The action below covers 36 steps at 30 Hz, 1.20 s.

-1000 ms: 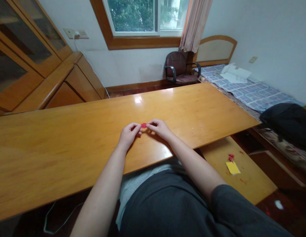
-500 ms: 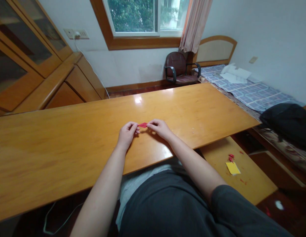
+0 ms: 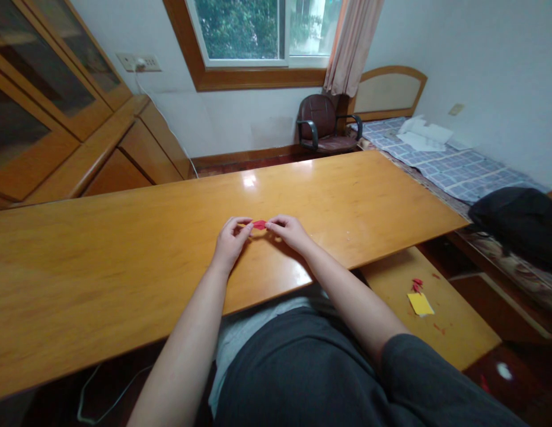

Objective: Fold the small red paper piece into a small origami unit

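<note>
A small piece of folded red paper (image 3: 259, 225) is held just above the wooden table (image 3: 124, 255), between my two hands. My left hand (image 3: 231, 240) pinches its left end with thumb and fingertips. At the other end, the thumb and index finger of my right hand (image 3: 290, 230) grip the paper. The fingertips cover both ends, so only the middle of the red paper shows.
Lower right, a smaller board (image 3: 462, 338) carries a yellow paper square (image 3: 420, 304) and several red folded bits (image 3: 417, 285). A bed (image 3: 471, 169) with a black bag (image 3: 516, 222) stands beyond. A chair (image 3: 322, 124) is behind the table, a cabinet (image 3: 98, 142) at left.
The fingers of my left hand have shifted slightly along the red paper, with the index finger more raised and extended. My right hand stays nearly still.
</note>
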Each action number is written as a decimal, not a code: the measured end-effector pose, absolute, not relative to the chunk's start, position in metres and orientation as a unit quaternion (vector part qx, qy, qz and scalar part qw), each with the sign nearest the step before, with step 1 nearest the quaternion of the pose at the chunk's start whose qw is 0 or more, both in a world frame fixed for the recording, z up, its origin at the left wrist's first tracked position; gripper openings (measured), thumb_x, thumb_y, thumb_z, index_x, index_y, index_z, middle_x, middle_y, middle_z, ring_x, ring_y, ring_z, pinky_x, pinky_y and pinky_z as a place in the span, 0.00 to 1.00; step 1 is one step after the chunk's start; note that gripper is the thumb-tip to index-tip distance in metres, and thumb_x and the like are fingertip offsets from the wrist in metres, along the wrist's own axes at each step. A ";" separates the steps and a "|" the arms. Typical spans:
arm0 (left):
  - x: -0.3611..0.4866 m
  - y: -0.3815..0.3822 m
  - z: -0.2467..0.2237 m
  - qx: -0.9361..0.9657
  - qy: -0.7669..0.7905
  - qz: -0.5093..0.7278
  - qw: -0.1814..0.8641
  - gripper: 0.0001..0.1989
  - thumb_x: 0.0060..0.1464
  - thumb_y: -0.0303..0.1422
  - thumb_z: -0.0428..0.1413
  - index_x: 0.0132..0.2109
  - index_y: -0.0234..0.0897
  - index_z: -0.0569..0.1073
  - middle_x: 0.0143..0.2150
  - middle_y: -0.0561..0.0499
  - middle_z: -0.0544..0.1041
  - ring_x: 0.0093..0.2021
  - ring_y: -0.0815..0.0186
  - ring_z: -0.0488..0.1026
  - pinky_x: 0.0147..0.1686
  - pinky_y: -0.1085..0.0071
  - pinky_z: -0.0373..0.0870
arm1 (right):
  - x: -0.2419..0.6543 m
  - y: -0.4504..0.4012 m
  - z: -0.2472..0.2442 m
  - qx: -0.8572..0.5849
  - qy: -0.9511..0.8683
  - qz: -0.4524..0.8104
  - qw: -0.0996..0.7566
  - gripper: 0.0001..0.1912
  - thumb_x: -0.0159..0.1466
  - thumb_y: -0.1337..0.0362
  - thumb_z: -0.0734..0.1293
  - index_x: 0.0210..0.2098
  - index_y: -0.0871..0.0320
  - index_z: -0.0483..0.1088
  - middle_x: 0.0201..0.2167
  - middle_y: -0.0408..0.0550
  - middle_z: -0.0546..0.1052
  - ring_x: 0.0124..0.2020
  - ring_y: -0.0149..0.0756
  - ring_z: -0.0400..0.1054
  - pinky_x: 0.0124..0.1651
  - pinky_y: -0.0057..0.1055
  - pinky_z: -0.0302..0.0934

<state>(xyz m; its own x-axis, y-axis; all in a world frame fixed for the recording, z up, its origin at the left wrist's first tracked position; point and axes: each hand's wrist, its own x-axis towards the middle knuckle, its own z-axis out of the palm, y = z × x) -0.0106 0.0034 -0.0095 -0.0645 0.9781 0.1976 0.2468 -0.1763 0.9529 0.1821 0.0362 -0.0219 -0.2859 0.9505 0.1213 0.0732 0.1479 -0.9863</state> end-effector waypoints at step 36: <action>-0.016 0.003 -0.010 0.539 0.547 0.517 0.379 0.13 0.51 0.43 0.60 0.33 0.36 0.76 0.26 0.53 0.74 0.26 0.68 0.70 0.27 0.74 0.69 | 0.182 0.033 -0.016 -0.419 -0.637 0.486 0.427 0.15 0.59 0.53 0.69 0.33 0.61 0.76 0.30 0.47 0.78 0.30 0.31 0.68 0.33 0.27 0.61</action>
